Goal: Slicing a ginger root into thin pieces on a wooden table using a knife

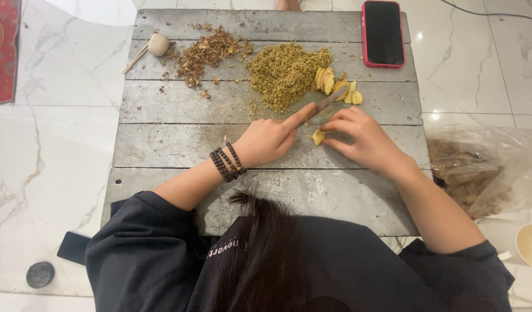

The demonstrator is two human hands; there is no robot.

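Left hand (266, 140): grip clenched on the handle of a knife (322, 106), index finger laid along the spine; blade angled up toward the right.
Right hand (358, 136): fingertips pinching a yellow root piece (318, 137) flat on the counter (179, 147), just under the blade.
Cut slices (335, 85): small heap just beyond the blade, touching the edge of the chopped green-yellow pile (283, 72).
Risk 1, cut finger: right fingertips sit close to the edge; a slip on so small a piece could bring the blade onto them.
Risk 2, piece rolling: the remnant looks short and narrow, so it may twist under pressure.
Risk 3, scatter: the gaps between the counter's planks could catch slices.
Risk 4, phone (384, 33): rests at the far edge, near the piles; debris may reach it.
Brown shreds (205, 53): well apart, unaffected.
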